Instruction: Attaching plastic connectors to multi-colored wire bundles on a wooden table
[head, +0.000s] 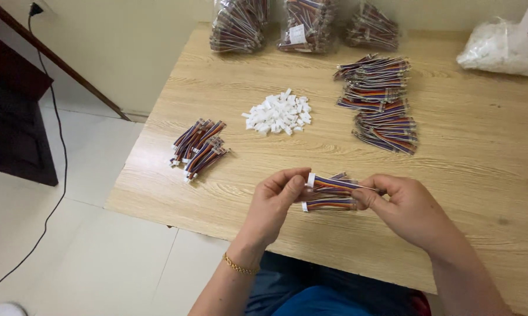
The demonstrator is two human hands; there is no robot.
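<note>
— Right, what's in the hands?

— A short multicoloured ribbon cable [333,184] with a white connector housing on its left end. The left hand [274,205] pinches that white end between thumb and fingers; the right hand [405,208] is closed on the other end, thumb and forefinger nipped together. Both hold it just above the near edge of the wooden table [480,175].

— Anything under it?

— A second cable with a white end [329,204] lies just below, between the two hands — whether a finger touches it, I cannot tell.

— And further out?

— A heap of loose white connector housings [278,113] sits mid-table. Toward the left edge lies a small pile of cables with white ends [198,146]; right of the heap, a taller stack of bundled cables [379,102]. Along the far edge stand three clear bags of cables [306,24], and at the far right corner a bag of white parts [502,45]. A black cord [53,146] trails over the tiled floor on the left.
</note>
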